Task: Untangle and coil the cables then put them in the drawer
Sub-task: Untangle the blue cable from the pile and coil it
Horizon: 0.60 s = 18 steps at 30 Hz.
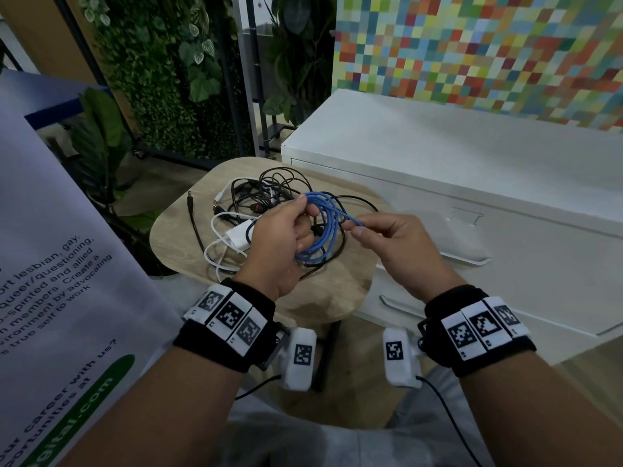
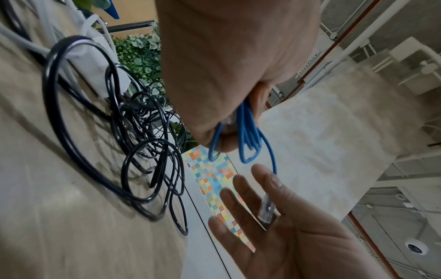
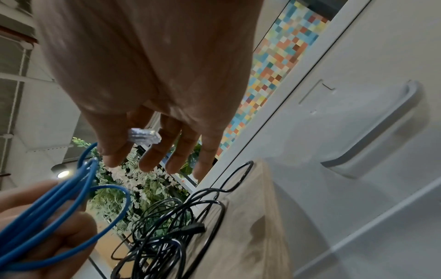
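1. White cabinet (image 1: 472, 183) with drawers, just to the right of the stool.
2. Wooden stool (image 1: 337, 291), bearing a tangle of black and white cables (image 1: 263, 197).
3. Left hand (image 1: 279, 241) above the stool, clenched round a coil of blue cable (image 1: 323, 230).
4. Right hand (image 1: 397, 244) right of the coil, pinching the cable's free end, clear plug (image 3: 144, 136) at the fingers.

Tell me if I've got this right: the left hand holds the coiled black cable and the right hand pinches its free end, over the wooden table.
Not quite: the coiled cable in the left hand is blue, not black, as the head view shows. The black cables lie on the table. The right hand does pinch its free end.
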Motion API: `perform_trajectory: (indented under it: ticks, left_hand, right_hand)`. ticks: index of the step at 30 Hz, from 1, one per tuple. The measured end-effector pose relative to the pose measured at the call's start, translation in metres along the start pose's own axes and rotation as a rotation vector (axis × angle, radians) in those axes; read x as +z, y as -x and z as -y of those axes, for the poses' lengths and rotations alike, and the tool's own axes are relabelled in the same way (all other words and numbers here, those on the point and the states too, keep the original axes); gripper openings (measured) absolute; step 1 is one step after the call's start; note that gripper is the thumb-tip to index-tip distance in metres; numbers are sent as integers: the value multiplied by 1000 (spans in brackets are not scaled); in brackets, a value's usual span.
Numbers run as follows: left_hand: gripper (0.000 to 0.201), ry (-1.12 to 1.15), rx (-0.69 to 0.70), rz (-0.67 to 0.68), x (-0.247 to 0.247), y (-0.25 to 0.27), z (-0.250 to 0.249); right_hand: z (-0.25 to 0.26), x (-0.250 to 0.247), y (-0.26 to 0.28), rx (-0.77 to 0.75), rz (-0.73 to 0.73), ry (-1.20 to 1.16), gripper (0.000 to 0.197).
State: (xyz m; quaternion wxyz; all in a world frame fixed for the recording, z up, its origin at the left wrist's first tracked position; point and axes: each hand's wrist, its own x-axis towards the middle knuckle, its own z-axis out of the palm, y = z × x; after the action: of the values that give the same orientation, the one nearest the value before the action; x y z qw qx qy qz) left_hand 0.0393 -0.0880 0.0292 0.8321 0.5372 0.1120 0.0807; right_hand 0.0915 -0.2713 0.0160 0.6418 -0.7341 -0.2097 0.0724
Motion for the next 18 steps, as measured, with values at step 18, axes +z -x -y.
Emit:
perform_trajectory:
  ticks: [18]
  left_hand:
    - [37,23,-107,115,-7,4,-1]
  right_hand:
    - [-12,9,-12,-69,-215,115,25]
